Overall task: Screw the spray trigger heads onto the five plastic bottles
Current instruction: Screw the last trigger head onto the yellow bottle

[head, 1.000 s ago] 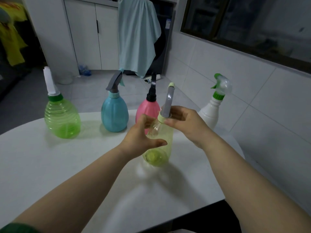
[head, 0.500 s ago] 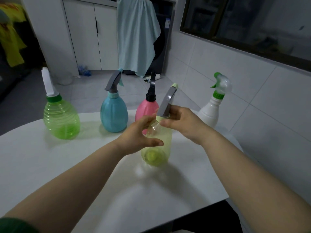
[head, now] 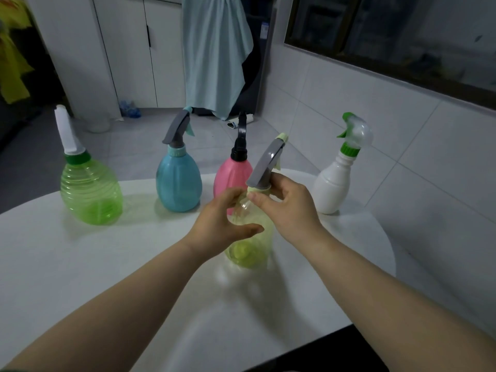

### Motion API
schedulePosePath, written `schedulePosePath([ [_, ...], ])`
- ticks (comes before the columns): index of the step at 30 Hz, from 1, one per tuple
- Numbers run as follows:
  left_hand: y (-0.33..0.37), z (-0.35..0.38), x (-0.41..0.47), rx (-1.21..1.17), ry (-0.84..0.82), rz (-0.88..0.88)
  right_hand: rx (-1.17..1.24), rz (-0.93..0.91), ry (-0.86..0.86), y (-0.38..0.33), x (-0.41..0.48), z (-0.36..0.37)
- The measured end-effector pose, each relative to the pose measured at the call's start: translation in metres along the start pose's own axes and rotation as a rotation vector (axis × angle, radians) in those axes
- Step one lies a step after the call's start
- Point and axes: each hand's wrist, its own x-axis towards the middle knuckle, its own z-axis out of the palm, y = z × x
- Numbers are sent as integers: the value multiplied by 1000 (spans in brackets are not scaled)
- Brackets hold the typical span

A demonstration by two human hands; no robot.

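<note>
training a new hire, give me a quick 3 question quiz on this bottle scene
1. True or false: the left hand steadies the yellow bottle.
2. What do the right hand fingers pinch? A) the collar of the grey trigger head B) the pink bottle C) the white bottle
3. How many bottles stand on the table untouched?

Key: 1 true; 2 A; 3 four.

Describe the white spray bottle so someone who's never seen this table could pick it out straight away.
Start at the round white table and follow the row of bottles along its far edge toward the tiled wall. The white bottle stands at the right end of that row, apart from the pink bottle. It alone is opaque white, skittle-shaped, with a green collar and cloudy clear trigger head.
</note>
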Motion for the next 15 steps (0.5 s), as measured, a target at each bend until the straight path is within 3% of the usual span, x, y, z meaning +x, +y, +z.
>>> schedulePosePath([
  [10,3,7,-12,-6,-23,-24,-186,20,-33,-9,7,-9],
  [15,-21,-1,-30,193,35,-63,-201,104,48,-6,26,-39],
])
